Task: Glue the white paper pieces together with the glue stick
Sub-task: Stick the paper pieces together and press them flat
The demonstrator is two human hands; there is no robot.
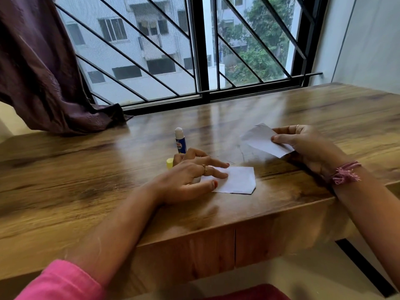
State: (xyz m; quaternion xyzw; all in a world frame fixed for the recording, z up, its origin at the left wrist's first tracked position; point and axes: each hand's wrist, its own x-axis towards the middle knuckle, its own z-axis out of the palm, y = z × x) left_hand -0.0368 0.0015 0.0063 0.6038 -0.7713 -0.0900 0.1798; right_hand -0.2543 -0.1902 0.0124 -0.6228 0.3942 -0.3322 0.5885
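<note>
Two white paper pieces were in view on the wooden tabletop (281,109). We pressed the flat paper piece (234,180) against the tabletop with our left hand (190,176), whose fingers lay straight and spread across the sheet's left part, gripping nothing. This sheet lay near the tabletop's front edge and showed a dark line along its lower right edge. We held the second paper piece (263,140) with our right hand (307,146), thumb on top and fingers curled beneath its right end; it was lifted off the tabletop, to the right of and beyond the flat paper piece. The glue stick (180,140) stood upright and uncapped, just beyond our left hand, its white glue exposed. Its yellow cap (169,163) lay beside the left hand's far side, near the stick's base.
</note>
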